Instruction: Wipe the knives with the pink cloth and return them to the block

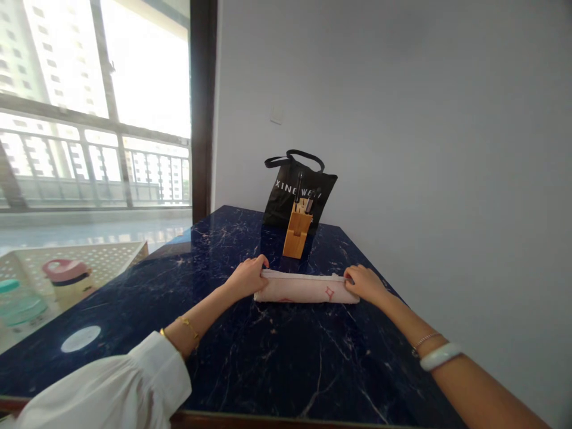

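Observation:
A long, pale pink folded cloth point(308, 291) with a red star-like outline lies across the dark blue marbled table point(277, 357). A whitish strip runs along its upper edge. My left hand point(247, 277) pinches its upper left corner, thumb and fingers closed. At the opposite end, my right hand point(367, 283) grips the upper right corner between thumb and curled fingers. Just behind the cloth stands a wooden knife block point(297, 235) holding several dark-handled utensils.
Behind the block, a black tote bag point(279, 202) with white lettering rests near the grey wall point(402, 149). At left sits a white perforated basket point(120, 259) containing a pink-lidded container point(69, 280) and a teal-lidded jar point(20, 304). A white round patch point(81, 339) shows on the tabletop.

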Motion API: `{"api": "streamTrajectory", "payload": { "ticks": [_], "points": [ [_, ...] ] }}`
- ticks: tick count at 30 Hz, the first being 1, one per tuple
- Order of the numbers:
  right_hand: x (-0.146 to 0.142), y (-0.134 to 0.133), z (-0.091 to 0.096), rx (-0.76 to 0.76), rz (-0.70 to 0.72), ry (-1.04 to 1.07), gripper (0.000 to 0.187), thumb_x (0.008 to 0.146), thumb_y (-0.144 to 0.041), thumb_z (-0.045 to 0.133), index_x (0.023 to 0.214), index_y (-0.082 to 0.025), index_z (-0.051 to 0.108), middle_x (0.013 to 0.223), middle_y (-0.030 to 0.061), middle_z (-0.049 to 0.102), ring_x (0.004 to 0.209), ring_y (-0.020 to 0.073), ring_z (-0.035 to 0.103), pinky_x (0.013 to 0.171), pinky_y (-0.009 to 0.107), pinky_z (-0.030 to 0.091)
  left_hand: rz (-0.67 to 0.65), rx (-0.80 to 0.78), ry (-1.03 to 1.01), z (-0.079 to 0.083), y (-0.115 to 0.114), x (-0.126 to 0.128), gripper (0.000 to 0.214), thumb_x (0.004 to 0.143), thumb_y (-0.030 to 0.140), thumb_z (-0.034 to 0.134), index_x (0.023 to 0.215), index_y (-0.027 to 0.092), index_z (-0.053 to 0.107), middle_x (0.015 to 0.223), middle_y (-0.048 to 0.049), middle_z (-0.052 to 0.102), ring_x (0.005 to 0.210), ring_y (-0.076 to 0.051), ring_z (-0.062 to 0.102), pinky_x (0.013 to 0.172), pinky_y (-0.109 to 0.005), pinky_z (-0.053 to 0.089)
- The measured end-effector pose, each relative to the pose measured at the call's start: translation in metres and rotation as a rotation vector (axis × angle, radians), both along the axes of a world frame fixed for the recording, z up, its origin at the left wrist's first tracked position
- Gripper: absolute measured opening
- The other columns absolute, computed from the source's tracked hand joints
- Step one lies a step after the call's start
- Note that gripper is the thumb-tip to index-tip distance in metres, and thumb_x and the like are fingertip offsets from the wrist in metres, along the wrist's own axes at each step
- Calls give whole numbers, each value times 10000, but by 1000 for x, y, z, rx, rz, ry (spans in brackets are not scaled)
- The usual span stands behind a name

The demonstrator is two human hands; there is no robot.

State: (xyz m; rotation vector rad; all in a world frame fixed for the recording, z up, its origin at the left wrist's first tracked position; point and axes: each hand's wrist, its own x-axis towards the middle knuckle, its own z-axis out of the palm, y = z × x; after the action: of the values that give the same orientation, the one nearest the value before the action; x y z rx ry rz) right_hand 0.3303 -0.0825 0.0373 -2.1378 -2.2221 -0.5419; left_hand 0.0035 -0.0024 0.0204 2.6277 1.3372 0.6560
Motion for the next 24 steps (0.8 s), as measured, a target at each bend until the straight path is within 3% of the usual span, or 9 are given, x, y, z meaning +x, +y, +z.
{"api": "streamTrajectory", "payload": {
  "ticks": [4, 9, 14, 19, 24],
  "points": [
    [-7, 10, -12, 2, -21, -29, 167, 726, -148, 440, 803, -176, 586, 858, 62, 600, 876, 204, 498, 719, 310, 320, 34, 47, 12, -11, -4, -3, 311, 643, 164, 465, 947, 202, 518, 874, -49, 535, 847, -212, 488, 724, -315, 373],
    [-16, 22, -7, 75, -33, 46, 261, 733, -125, 420, 949, -182, 554, 949, 66, 580, 918, 203, 489, 760, 324, 326, 47, 113, -125, -12, -6, -11, 224, 720, 214, 455, 931, 218, 530, 921, -42, 497, 905, -203, 447, 809, -342, 349],
    [-37, 54, -8, 184, -16, 343, 357, 744, -219, 461, 1093, -150, 486, 1019, 97, 543, 953, 216, 484, 810, 326, 357, 21, 89, -216, -14, -3, -13, 176, 749, 208, 442, 892, 219, 543, 870, -31, 500, 874, -196, 447, 803, -346, 355],
    [-74, 102, -13, 406, -95, 686, 695, 690, -399, 564, 1250, -84, 298, 1169, 183, 446, 1088, 306, 409, 894, 409, 317, -9, 66, -279, -15, -4, -15, 183, 744, 172, 429, 879, 214, 546, 811, -22, 510, 807, -180, 457, 767, -331, 372],
    [-122, 140, -8, 511, -211, 941, 967, 613, -490, 627, 1303, -35, 125, 1257, 247, 328, 1156, 375, 314, 927, 441, 267, -42, 54, -291, -17, -4, -15, 191, 731, 148, 429, 864, 212, 551, 803, -22, 513, 800, -179, 456, 764, -329, 372]
  ]
}}
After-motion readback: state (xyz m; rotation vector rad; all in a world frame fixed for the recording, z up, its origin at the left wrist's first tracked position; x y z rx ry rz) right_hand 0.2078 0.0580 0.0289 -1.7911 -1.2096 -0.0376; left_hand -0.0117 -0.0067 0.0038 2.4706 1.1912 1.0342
